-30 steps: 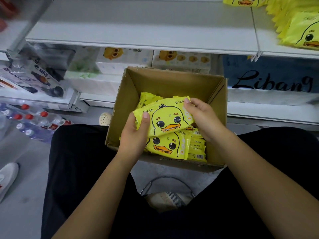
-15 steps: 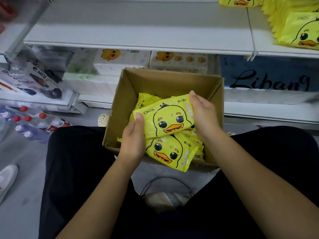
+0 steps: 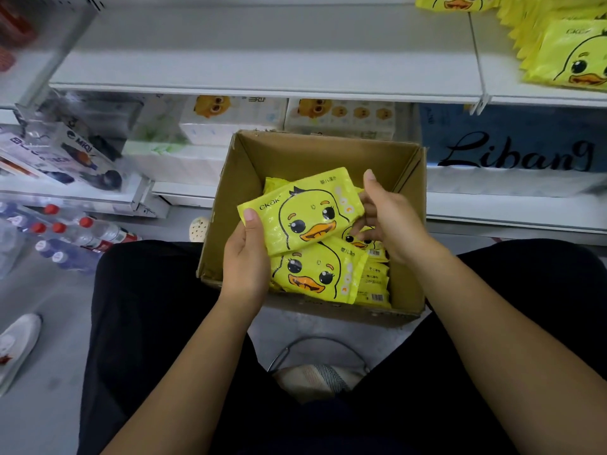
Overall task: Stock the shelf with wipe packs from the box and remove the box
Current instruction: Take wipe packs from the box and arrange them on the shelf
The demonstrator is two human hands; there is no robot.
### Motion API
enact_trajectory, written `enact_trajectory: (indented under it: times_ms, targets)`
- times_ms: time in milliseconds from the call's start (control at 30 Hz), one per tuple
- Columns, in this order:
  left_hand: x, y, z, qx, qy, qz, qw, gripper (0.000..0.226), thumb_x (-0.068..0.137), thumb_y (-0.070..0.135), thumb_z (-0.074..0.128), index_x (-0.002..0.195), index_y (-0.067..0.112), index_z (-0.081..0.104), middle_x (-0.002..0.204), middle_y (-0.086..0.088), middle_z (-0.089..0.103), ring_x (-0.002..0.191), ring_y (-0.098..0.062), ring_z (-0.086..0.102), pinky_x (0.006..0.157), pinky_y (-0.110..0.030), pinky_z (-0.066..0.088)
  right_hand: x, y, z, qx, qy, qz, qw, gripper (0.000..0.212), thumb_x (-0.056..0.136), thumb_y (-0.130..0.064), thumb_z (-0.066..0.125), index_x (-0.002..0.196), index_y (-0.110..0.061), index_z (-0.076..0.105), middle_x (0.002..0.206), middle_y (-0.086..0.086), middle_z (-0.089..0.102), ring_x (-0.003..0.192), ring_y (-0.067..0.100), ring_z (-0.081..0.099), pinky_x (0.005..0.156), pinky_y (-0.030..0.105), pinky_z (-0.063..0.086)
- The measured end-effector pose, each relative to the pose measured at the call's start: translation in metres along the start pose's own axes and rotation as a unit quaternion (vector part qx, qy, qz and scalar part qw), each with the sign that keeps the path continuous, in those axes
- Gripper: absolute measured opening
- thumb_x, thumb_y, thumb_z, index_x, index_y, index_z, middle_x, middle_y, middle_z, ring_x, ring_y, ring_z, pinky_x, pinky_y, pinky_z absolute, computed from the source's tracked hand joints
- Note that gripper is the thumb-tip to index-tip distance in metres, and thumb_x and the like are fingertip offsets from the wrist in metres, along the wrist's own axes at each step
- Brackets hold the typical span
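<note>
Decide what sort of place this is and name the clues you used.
Probably a shop aisle mid-restock: white display shelves, tissue packs beneath, matching yellow wipe packs stacked upper right, and a cardboard box of more.

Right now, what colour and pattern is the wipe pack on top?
Bright yellow wipe pack with a cartoon duck face and orange beak; head view.

Both forearms reach forward; left hand (image 3: pixel 246 257) thumb-on-top, right hand (image 3: pixel 391 221) fingers curled, gripping pack (image 3: pixel 302 215) ends.
</note>
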State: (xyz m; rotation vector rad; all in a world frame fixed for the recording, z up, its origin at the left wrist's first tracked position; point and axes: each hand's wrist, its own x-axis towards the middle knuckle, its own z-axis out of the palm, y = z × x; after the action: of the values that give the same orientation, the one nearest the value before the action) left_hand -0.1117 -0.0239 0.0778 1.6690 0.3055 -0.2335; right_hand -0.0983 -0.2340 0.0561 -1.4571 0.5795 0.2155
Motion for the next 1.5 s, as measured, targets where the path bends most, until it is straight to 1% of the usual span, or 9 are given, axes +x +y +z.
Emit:
enact_trajectory:
  times_ms: [133,467,600,867,967,1167,1367,1433,1500]
  targets:
    - [0.002,0.000,-0.001,-0.015,-0.011,-0.006,1.000,0.041,0.105,0.053,0.038,0.110,0.031,0.071,0.106,0.011,0.078,0.102,-0.011,0.073,0.094,-0.043,0.058,-0.005,0.006,0.000,-0.075,0.019,-0.113,0.991,0.043,0.105,-0.036,0.050,0.070,-0.013,0.061,0.058,0.002,0.064,0.046,0.008,0.050,0.049,0.021,0.043]
    - [-0.002,0.001,0.008,0.022,0.009,-0.012,1.000,0.050,0.107,0.053,0.031,0.099,0.027,0.073,0.096,0.010,0.078,0.099,-0.017,0.074,0.095,-0.047,0.058,-0.003,0.007,0.002,-0.235,0.139,-0.143,0.951,0.053,0.106,-0.043,0.041,0.078,-0.005,0.063,0.062,-0.005,0.061,0.054,0.005,0.050,0.052,0.021,0.035]
    - [0.000,0.007,0.011,0.030,0.007,0.003,1.000,0.050,0.106,0.055,0.030,0.101,0.030,0.073,0.098,0.012,0.078,0.100,-0.014,0.073,0.096,-0.046,0.058,0.000,0.005,0.001,-0.204,0.155,-0.139,0.957,0.053,0.107,-0.043,0.041,0.076,-0.006,0.063,0.060,-0.005,0.059,0.053,0.009,0.050,0.046,0.013,0.034]
    - [0.015,0.015,0.007,0.128,-0.055,0.057,0.989,0.048,0.104,0.061,0.028,0.093,0.037,0.068,0.097,0.017,0.073,0.093,-0.004,0.067,0.089,-0.027,0.052,0.008,-0.004,-0.023,0.055,-0.033,-0.018,0.998,0.047,0.095,-0.057,0.051,0.112,-0.016,0.068,0.102,0.005,0.077,0.096,0.025,0.073,0.085,0.041,0.060]
    - [0.024,0.023,0.015,0.162,-0.120,0.049,0.978,0.060,0.099,0.070,0.034,0.096,0.021,0.070,0.097,-0.001,0.075,0.090,-0.010,0.066,0.093,-0.043,0.056,0.009,-0.007,-0.026,0.061,-0.079,-0.031,0.994,0.056,0.080,-0.054,0.068,0.120,-0.016,0.067,0.112,0.005,0.076,0.109,0.028,0.071,0.101,0.048,0.052]
    - [0.056,0.051,0.033,0.196,-0.123,0.080,0.970,0.055,0.081,0.079,0.060,0.099,0.028,0.074,0.099,0.005,0.076,0.100,-0.016,0.070,0.096,-0.043,0.053,0.028,-0.024,-0.059,0.101,0.036,-0.116,0.988,0.055,0.071,-0.045,0.087,0.117,-0.019,0.069,0.112,0.002,0.076,0.107,0.024,0.072,0.103,0.052,0.051]
    - [0.094,0.091,0.080,0.186,-0.069,0.119,0.973,0.038,0.091,0.052,0.068,0.116,0.024,0.067,0.109,0.009,0.072,0.106,-0.003,0.068,0.084,-0.021,0.054,0.060,-0.065,-0.099,0.191,0.157,-0.169,0.954,0.020,0.089,-0.025,0.076,0.107,-0.021,0.068,0.105,0.001,0.077,0.100,0.022,0.074,0.084,0.037,0.059]
    - [0.104,0.110,0.103,0.201,-0.089,0.122,0.968,0.033,0.092,0.050,0.067,0.113,0.025,0.066,0.103,0.011,0.071,0.085,0.015,0.065,0.065,-0.006,0.047,0.074,-0.081,-0.112,0.183,0.177,-0.195,0.947,0.018,0.091,-0.022,0.075,0.107,-0.019,0.068,0.102,-0.001,0.077,0.096,0.016,0.074,0.077,0.031,0.060]
    - [0.121,0.128,0.125,0.240,-0.124,0.122,0.955,0.039,0.089,0.057,0.068,0.115,0.028,0.068,0.108,0.009,0.073,0.088,0.008,0.067,0.064,-0.010,0.046,0.086,-0.098,-0.127,0.149,0.191,-0.218,0.945,0.021,0.090,-0.024,0.075,0.109,-0.018,0.068,0.099,-0.006,0.077,0.091,0.008,0.074,0.074,0.024,0.057]
